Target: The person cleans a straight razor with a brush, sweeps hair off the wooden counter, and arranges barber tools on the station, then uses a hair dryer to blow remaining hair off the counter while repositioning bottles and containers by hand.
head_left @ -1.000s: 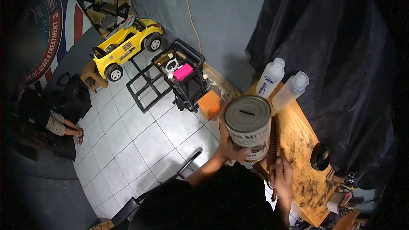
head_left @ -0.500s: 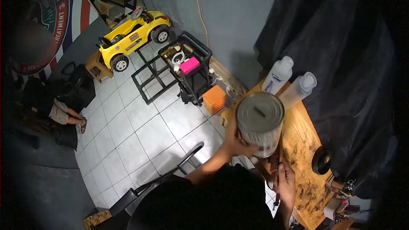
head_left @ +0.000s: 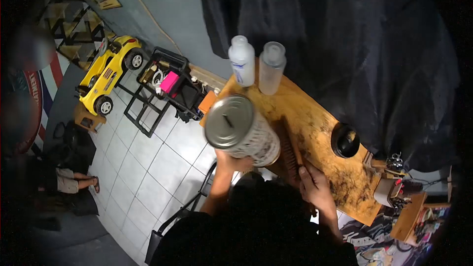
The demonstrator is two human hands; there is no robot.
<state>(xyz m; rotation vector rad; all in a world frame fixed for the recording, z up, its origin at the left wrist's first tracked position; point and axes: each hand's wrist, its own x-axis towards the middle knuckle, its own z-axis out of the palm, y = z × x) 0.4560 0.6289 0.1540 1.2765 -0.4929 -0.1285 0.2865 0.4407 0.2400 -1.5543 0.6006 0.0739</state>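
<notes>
A round metal tin [head_left: 241, 130] with a dark slot in its grey lid is held tilted by my left hand [head_left: 231, 161], whose fingers go round its lower side. My right hand [head_left: 315, 187] pinches the handle of a brown brush [head_left: 289, 155] with dark bristles, close beside the tin. Behind both hands lies a wooden tabletop [head_left: 315, 118] strewn with dark hair clippings. A white bottle [head_left: 242, 61] and a translucent bottle [head_left: 271, 68] stand upright at its far end. A round black container [head_left: 345, 140] sits near the curtain side.
A yellow toy car [head_left: 106, 76] and a black trolley [head_left: 170, 81] with a pink box stand by the wall. Another person's legs [head_left: 76, 182] show at the left. A grey holder [head_left: 387, 192] with tools is at the table's right end. A dark curtain [head_left: 335, 44] hangs behind.
The view has turned to the right, so the bottles and table appear further left. The tin has tilted and now shows more of its side. Both hands keep their holds.
</notes>
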